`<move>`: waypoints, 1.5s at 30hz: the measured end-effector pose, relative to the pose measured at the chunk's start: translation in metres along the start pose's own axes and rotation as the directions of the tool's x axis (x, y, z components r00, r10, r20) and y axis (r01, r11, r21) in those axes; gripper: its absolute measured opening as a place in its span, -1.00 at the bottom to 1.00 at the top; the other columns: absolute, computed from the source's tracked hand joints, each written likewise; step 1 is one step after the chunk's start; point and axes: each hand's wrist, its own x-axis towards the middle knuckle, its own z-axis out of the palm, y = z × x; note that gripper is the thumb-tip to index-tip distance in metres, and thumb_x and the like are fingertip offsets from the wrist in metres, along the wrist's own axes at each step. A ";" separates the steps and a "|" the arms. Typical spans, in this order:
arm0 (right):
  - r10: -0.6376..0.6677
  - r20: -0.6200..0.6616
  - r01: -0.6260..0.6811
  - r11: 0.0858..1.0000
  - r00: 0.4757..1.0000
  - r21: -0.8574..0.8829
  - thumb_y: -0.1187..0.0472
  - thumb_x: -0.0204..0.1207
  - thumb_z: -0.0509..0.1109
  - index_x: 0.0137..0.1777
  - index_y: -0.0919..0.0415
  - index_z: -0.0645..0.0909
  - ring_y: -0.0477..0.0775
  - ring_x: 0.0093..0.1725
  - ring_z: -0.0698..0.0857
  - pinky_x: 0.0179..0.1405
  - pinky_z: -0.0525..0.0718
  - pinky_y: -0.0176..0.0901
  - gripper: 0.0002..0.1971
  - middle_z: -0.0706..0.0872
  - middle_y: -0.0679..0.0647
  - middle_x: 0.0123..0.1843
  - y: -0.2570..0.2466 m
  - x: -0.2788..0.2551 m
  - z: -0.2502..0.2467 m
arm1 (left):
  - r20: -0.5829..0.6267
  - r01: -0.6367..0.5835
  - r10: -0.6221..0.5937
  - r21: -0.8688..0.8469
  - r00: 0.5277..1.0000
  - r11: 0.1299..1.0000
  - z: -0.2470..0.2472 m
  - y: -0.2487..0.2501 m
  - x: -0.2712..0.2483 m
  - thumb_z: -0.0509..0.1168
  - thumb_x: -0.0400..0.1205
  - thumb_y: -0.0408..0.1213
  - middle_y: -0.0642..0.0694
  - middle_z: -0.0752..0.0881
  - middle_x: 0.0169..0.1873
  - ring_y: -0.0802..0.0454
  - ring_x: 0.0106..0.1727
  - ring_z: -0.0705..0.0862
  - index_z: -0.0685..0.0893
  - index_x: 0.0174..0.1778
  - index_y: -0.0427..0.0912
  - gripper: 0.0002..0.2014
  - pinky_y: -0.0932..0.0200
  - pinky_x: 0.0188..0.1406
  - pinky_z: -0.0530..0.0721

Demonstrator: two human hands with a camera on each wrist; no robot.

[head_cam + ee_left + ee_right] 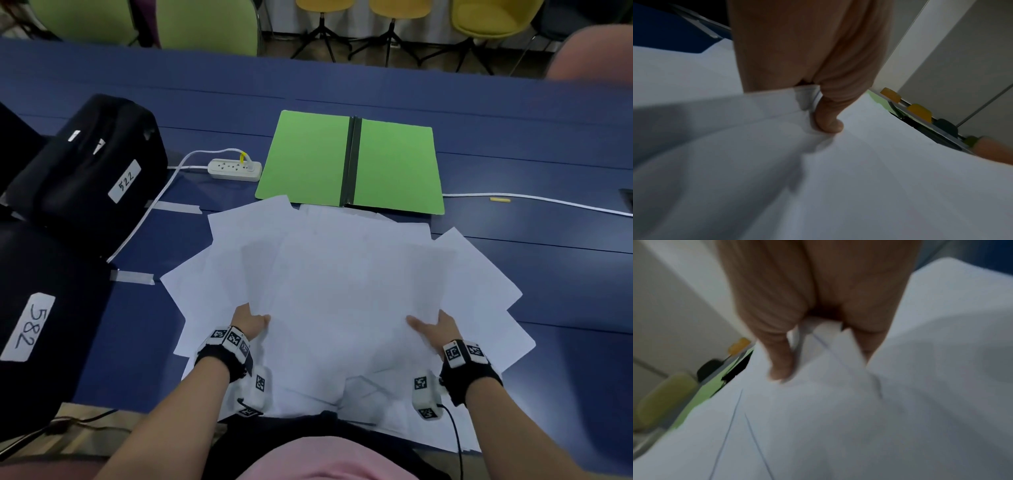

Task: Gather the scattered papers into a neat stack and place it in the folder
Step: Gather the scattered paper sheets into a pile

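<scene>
Several white papers (342, 281) lie fanned out and overlapping on the blue table (548, 267), right in front of me. My left hand (251, 323) pinches the left side of a bundle of sheets, thumb on top and fingers hidden underneath. My right hand (435, 325) pinches the bundle's right side the same way. In the left wrist view my thumb (827, 120) presses on the paper (859, 186). My right thumb (781, 368) lies on loose, uneven sheets (818, 426). The green folder (394, 164) lies open and flat just beyond the papers.
A white power strip (234, 169) with its cable sits left of the folder. Two black cases labelled 522 (92, 171) and 582 (37, 308) stand at the left. A white cable (534, 202) runs along the table at right. Chairs (205, 24) line the far edge.
</scene>
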 end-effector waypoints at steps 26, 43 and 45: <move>0.134 0.076 -0.123 0.983 0.988 -0.133 0.23 0.40 0.54 0.26 0.49 0.56 0.22 -0.02 0.61 -0.03 0.58 -0.06 -0.51 0.68 0.38 0.24 -0.012 -0.002 0.033 | -0.335 0.144 -0.142 -0.017 0.931 0.989 -0.030 0.001 0.016 0.32 0.49 -0.22 -0.28 0.52 0.33 -0.30 0.36 0.52 0.54 0.30 -0.14 -0.58 -0.05 0.34 0.52; 0.175 0.076 -0.158 0.969 0.982 -0.188 0.16 0.41 0.54 0.32 0.46 0.51 0.26 0.03 0.60 0.02 0.58 -0.05 -0.44 0.66 0.36 0.28 -0.013 -0.002 0.035 | -0.509 -0.045 0.009 -0.059 0.861 0.997 -0.054 -0.044 0.033 0.17 0.55 -0.51 -0.38 0.72 -0.07 -0.25 -0.15 0.60 0.59 -0.16 -0.40 -0.91 0.00 -0.17 0.57; 0.181 0.072 -0.166 0.968 0.981 -0.186 0.16 0.41 0.54 0.32 0.47 0.51 0.24 0.02 0.58 -0.01 0.55 -0.07 -0.44 0.65 0.36 0.28 -0.014 -0.002 0.034 | -0.538 -0.092 0.078 0.001 0.840 0.996 -0.056 -0.044 0.032 0.19 0.52 -0.52 -0.35 0.71 -0.12 -0.21 -0.21 0.57 0.58 -0.17 -0.41 -0.92 0.02 -0.21 0.55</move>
